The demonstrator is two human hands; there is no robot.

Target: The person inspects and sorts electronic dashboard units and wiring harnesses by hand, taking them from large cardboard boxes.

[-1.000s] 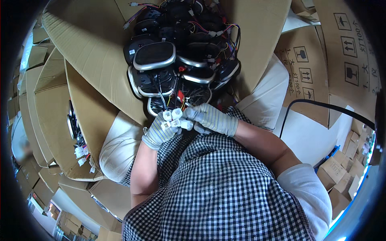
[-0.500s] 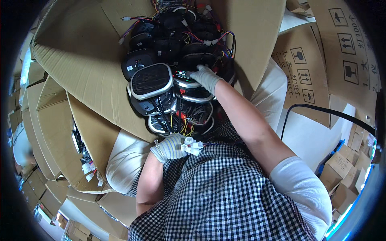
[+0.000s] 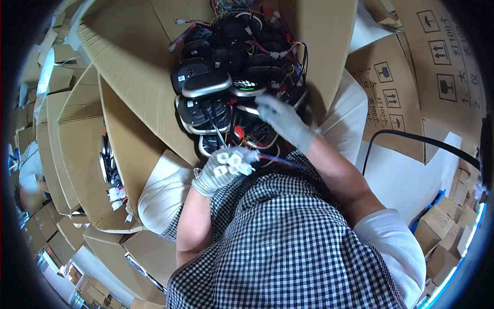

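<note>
My left hand (image 3: 212, 177), in a striped knit glove, is closed around a bunch of white plug connectors (image 3: 234, 160) and their wires, low in front of the apron. My right hand (image 3: 283, 121), also gloved, hovers just beside the pile, its fingers smeared by motion. Nearest to it is a black instrument display (image 3: 245, 87) with a silver rim and lit green and white marks. Left of that, another silver-rimmed display (image 3: 207, 84) stands tilted, rim toward me. Dark cables run from the pile down to my left hand.
The displays and coloured wires lie in a large open cardboard box (image 3: 128, 56). Another open carton (image 3: 121, 159) at left holds more displays and white connectors. Printed cartons (image 3: 383, 92) stand at right, with a black cable (image 3: 411, 136) arching before them. A person (image 3: 32, 180) is at far left.
My right hand has drawn back from the lit display toward me. The display to its left has tipped from face-up to edge-on. My left hand has risen slightly, still holding the connectors.
</note>
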